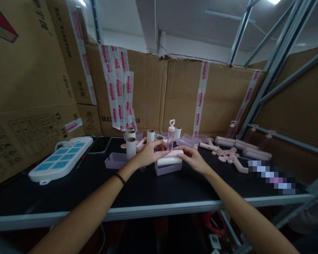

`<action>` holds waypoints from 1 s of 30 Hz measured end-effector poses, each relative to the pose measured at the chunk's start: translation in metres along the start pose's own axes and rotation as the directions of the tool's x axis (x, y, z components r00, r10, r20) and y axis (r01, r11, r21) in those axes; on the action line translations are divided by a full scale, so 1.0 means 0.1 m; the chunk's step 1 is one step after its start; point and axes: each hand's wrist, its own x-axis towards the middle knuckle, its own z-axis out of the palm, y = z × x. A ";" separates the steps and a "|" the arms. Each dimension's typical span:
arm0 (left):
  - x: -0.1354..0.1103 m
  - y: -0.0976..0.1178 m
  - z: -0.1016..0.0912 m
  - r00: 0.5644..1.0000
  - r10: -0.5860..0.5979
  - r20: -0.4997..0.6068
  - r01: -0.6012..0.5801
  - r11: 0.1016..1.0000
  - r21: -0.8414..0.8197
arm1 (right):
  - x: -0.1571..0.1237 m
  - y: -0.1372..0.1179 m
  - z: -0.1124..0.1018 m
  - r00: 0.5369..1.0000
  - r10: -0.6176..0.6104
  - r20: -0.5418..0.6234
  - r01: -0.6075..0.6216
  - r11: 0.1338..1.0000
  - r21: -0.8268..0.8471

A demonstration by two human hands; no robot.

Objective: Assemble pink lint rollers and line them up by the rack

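Note:
In the middle of the head view, a white lint roller (169,161) with a pale pink piece along its top lies across a lilac plastic tray (169,170). My left hand (151,153) is closed around its left end, thumb along the top. At the other end, my right hand (194,159) pinches the roller between thumb and fingers. A clear pink tube (171,139) with a heart-shaped loop stands upright at the roller, between both hands. Whether it is fixed to the pink piece is hard to see.
Cardboard-core white rolls (131,147) stand left and behind, near another lilac tray (115,161). Pink handles (229,155) and finished-looking rollers (257,154) lie right. A white power strip (62,158) and a phone (99,145) sit left. Cardboard walls (148,91) enclose the shelf.

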 end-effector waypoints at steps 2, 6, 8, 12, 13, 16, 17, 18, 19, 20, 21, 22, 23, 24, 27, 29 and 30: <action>0.00 0.00 0.02 1.000 0.001 0.005 -0.001 1.000 -0.008 | 0.01 0.01 0.00 1.000 -0.010 0.008 0.010 1.000 0.018; 0.00 0.02 0.04 1.000 -0.006 0.016 0.007 1.000 -0.020 | 0.02 0.04 0.00 0.999 -0.022 0.026 0.021 0.999 0.042; -0.01 0.04 0.04 1.000 -0.008 0.021 0.009 1.000 -0.011 | 0.02 0.04 -0.01 0.999 -0.024 0.032 0.023 0.999 0.040; -0.02 0.08 0.03 0.999 -0.009 0.031 0.009 1.000 -0.006 | 0.01 0.03 0.00 0.999 -0.016 0.035 0.014 0.999 0.047; -0.02 0.09 0.03 0.999 -0.010 0.035 0.010 1.000 -0.006 | 0.01 0.03 0.00 0.999 -0.013 0.037 0.011 0.999 0.051; -0.02 0.09 0.03 0.999 -0.009 0.050 0.010 1.000 -0.008 | 0.01 0.01 0.00 0.999 -0.002 0.051 -0.001 0.998 0.061; -0.02 0.09 0.03 0.998 -0.009 0.056 0.009 1.000 -0.008 | 0.00 0.01 0.00 0.998 0.003 0.056 -0.007 0.998 0.065; -0.02 0.08 0.03 0.998 -0.009 0.063 0.010 1.000 -0.008 | 0.00 0.01 0.00 0.998 0.010 0.060 -0.014 0.998 0.068; -0.02 0.08 0.03 0.997 -0.010 0.072 0.010 1.000 -0.005 | 0.00 0.01 0.00 0.998 0.018 0.063 -0.022 0.997 0.070; -0.03 0.07 0.03 0.997 -0.012 0.082 0.012 1.000 0.001 | 0.00 0.02 0.00 0.997 0.025 0.068 -0.030 0.997 0.070; -0.03 0.07 0.02 0.996 -0.017 0.090 0.016 1.000 0.010 | 0.00 0.02 0.00 0.997 0.031 0.074 -0.036 0.997 0.070; -0.03 0.06 0.02 0.995 -0.023 0.096 0.021 1.000 0.020 | 0.01 0.03 0.00 0.996 0.036 0.081 -0.042 0.997 0.070; -0.03 0.06 0.02 0.994 -0.029 0.102 0.026 0.999 0.030 | 0.01 0.03 0.00 0.995 0.040 0.087 -0.046 0.996 0.071; -0.03 0.06 0.02 0.994 -0.035 0.107 0.031 0.999 0.039 | 0.00 0.04 0.00 0.995 0.043 0.092 -0.050 0.996 0.074; -0.03 0.08 0.01 0.992 -0.050 0.113 0.045 0.998 0.052 | 0.00 0.05 -0.01 0.995 0.048 0.088 -0.055 0.995 0.079; -0.04 0.09 0.01 0.991 -0.057 0.120 0.051 0.997 0.054 | 0.00 0.04 -0.01 0.995 0.050 0.090 -0.056 0.996 0.066; -0.04 0.09 0.01 0.990 -0.056 0.129 0.049 0.997 0.058 | 0.00 0.03 -0.01 0.994 0.052 0.097 -0.057 0.997 0.054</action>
